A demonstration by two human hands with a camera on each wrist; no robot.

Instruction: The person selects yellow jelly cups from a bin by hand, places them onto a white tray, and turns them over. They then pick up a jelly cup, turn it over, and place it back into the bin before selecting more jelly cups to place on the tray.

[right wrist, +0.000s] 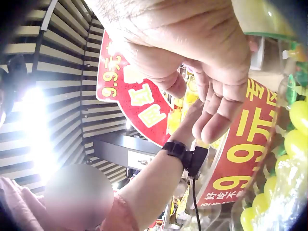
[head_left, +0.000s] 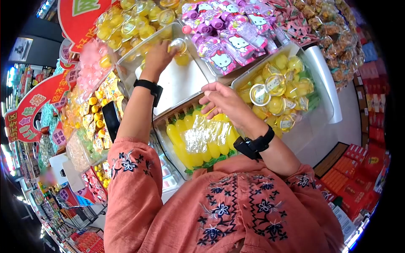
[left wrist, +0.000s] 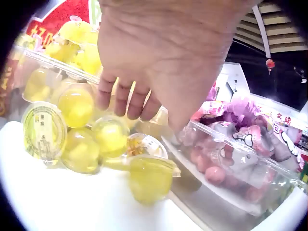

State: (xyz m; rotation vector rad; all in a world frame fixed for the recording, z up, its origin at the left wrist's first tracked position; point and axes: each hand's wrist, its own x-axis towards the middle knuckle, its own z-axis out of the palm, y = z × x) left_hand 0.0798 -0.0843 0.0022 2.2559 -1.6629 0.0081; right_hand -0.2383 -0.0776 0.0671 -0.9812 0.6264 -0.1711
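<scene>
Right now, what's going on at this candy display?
A person in an embroidered top stands at a shop display of clear bins. Their left hand reaches into a mostly bare bin, fingers over a small cluster of yellow jelly cups, touching or about to pick one; the grip isn't clear. Their right hand hangs loosely curled, holding nothing, above the tray of long yellow jelly sticks. A fuller bin of jelly cups sits to the right.

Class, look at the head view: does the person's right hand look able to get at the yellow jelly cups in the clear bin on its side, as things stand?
Probably yes. The right hand hangs empty just beside that bin, whose top is open, and the jelly cups lie uncovered with nothing between. The left hand is busy in another bin.
</scene>
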